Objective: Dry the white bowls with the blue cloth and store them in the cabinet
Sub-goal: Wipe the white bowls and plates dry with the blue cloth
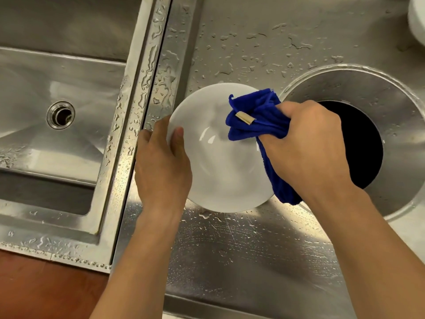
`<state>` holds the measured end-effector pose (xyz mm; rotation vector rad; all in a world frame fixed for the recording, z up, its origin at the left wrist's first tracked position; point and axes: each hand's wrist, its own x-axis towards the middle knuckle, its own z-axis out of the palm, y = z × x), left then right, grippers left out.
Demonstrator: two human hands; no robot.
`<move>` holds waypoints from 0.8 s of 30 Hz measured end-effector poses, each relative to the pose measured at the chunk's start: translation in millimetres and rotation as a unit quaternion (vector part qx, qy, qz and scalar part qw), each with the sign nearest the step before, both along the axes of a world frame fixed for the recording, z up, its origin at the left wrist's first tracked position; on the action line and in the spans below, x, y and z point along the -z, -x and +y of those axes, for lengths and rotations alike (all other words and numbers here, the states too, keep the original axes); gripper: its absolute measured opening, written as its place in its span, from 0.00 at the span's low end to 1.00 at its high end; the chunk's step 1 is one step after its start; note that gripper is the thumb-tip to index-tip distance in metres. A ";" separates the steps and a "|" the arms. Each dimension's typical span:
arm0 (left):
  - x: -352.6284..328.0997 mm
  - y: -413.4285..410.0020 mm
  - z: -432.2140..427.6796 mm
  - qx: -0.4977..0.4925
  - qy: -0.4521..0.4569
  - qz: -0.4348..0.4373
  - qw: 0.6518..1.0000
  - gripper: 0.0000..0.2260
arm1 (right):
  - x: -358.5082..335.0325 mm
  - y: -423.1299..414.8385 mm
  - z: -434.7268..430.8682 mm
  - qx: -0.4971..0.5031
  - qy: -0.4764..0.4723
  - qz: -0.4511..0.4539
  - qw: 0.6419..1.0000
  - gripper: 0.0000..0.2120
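Observation:
A white bowl (216, 162) is held above the wet steel counter at the middle of the view. My left hand (161, 164) grips its left rim, thumb inside the bowl and fingers hidden under it. My right hand (305, 146) clutches a bunched blue cloth (255, 118) and presses it against the bowl's inner right side. A strip of the cloth hangs down past the bowl's right edge. A small tan label shows on the cloth.
A steel sink basin (57, 93) with a drain lies to the left. A round dark opening (358, 143) is cut in the counter on the right. Part of another white bowl (417, 21) shows at the top right corner. Water drops cover the counter (241, 249).

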<state>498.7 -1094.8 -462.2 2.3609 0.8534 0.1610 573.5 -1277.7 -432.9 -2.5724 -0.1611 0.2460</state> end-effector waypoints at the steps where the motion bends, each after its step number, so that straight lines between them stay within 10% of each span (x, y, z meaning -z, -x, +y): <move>1: 1.1 -0.2 0.2 0.000 0.001 0.000 1.000 0.16 | 0.3 1.2 -0.1 0.002 0.000 -0.005 1.000 0.08; 24: -8.5 -3.9 16.6 0.067 0.042 0.000 0.997 0.15 | -1.0 23.2 13.6 0.021 -0.043 0.000 0.999 0.03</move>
